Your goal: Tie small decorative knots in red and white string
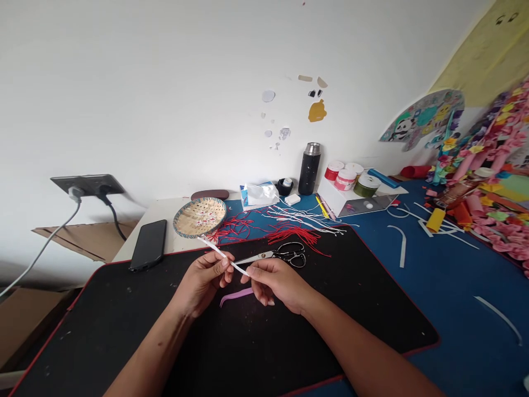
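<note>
A narrow white strip (217, 250), which looks like paper, is stretched between my two hands above the black mat (289, 342). My left hand (208, 275) pinches it near its middle, and the free end points up and left toward the woven basket (200, 217). At the lower right end, my right hand (275, 281) grips the strip between thumb and fingers. Behind the hands lie scissors (289, 255) with black handles, their blades partly hidden by my fingers. A pair of pink tweezers (236, 296) rests on the mat below, one end covered by my right hand.
Red cords (295, 237) and white cords (312, 219) lie behind the scissors. A phone (149, 244) sits at the mat's left edge. Along the wall stand a tissue pack (259, 196), a black thermos (309, 170) and spools (367, 185). Loose white strips (402, 248) lie to the right.
</note>
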Tool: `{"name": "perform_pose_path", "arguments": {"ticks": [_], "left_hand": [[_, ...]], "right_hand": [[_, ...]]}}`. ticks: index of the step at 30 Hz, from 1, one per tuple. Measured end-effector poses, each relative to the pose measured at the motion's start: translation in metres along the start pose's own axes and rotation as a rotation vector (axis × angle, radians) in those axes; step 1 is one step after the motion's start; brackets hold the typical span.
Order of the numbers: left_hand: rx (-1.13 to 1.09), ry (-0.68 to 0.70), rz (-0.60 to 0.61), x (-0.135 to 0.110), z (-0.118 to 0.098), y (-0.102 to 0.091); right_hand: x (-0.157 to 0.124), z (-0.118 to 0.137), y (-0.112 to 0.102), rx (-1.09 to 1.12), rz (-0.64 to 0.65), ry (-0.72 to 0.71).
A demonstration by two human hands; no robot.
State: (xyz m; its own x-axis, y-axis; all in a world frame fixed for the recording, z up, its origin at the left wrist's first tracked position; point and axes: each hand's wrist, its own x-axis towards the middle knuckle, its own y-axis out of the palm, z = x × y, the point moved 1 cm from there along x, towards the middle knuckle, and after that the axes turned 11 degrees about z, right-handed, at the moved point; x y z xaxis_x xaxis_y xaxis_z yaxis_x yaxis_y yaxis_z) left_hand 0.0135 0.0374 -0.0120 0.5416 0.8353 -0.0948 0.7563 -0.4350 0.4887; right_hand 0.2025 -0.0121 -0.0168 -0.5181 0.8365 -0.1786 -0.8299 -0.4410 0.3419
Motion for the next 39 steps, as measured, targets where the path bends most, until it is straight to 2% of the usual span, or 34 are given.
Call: {"name": "perform_pose_path", "arguments": {"ticks": [12, 18, 20, 31, 39], "left_hand": [[0.001, -0.035, 0.02, 0.001, 0.004, 0.002], [0.088, -0.034, 0.006, 0.002, 0.007, 0.002], [0.113, -0.028, -0.006, 0.003, 0.007, 0.001], [0.034, -0.057, -0.035, 0.001, 0.0, -0.002], [0.093, -0.329, 0.136, -0.006, 0.004, 0.008]], "right_hand": [[0.0, -0.001, -0.002, -0.025, 0.033, 0.006], [0.001, -0.006, 0.001, -0.407, -0.092, -0.025], [0.001, -0.006, 0.003, -0.457, -0.105, -0.031], [0.001, -0.005, 0.0, -0.374, -0.097, -0.083], [0.0, 0.002, -0.002, -0.25, -0.193, -0.172]]}}
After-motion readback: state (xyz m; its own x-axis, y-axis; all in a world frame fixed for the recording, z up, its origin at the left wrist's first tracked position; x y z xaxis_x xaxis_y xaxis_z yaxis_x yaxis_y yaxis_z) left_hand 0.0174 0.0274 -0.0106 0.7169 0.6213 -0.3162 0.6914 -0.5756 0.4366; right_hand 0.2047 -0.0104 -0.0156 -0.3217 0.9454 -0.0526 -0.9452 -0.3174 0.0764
